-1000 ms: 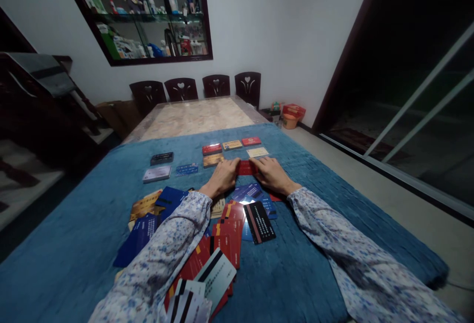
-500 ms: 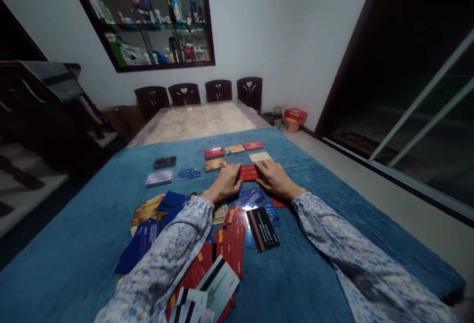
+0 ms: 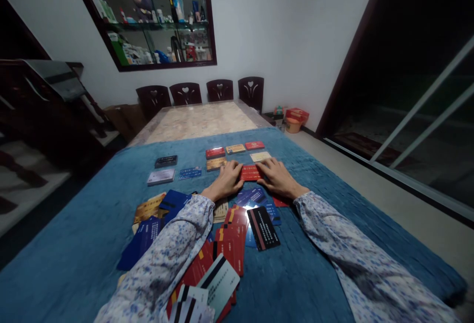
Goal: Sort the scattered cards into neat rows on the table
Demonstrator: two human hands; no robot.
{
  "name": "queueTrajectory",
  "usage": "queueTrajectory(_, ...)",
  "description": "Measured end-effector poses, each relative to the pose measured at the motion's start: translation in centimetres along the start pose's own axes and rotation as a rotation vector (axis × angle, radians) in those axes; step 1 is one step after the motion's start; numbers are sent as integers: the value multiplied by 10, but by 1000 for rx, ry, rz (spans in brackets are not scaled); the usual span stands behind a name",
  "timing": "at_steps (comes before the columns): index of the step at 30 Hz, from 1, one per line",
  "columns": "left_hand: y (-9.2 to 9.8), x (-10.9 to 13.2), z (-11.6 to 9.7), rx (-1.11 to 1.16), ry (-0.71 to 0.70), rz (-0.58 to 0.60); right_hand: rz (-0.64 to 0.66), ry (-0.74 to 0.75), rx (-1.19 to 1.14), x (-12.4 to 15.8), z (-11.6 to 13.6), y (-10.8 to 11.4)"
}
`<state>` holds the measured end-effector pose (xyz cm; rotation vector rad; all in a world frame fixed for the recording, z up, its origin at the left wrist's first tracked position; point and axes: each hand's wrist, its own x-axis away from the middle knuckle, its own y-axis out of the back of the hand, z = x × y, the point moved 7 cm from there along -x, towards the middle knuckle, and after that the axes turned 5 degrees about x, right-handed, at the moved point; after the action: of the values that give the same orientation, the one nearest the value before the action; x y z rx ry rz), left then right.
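Note:
A red card (image 3: 251,173) lies flat on the blue cloth between my two hands. My left hand (image 3: 228,180) has its curled fingers against the left edge, and my right hand (image 3: 274,177) presses the right edge. Whether more cards lie beneath it I cannot tell. Just behind are a cream card (image 3: 260,157) and a gold card stack (image 3: 216,164). Nearer to me, loose cards overlap: blue-purple ones (image 3: 252,196), a black card (image 3: 263,228), red ones (image 3: 231,236) and pale grey ones (image 3: 218,283). My left sleeve covers part of this spread.
Further back sit a red stack (image 3: 215,152), a yellow stack (image 3: 235,149) and another red stack (image 3: 255,145). To the left are a black stack (image 3: 166,161), a lilac stack (image 3: 161,177) and a blue card (image 3: 190,173). Chairs (image 3: 185,94) line the far table end.
The view has shifted very slightly. Both hands stay at the edges of the red card, with the right fingers moved a little; the other cards lie as before.

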<state>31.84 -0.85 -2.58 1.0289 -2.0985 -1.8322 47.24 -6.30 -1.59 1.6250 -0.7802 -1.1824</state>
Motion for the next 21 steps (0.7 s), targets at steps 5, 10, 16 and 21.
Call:
queueTrajectory(5,2,1,-4,29,-13,48,-1,7,-16,1,-4,0)
queueTrajectory(10,5,1,-7,18,-32,76,-23,38,-40,1,-8,-1)
queueTrajectory(16,5,0,-8,33,-52,109,-3,65,-94,0,-11,-4)
queueTrajectory(21,6,0,-8,16,-49,163,-6,63,-112,-6,-14,-8)
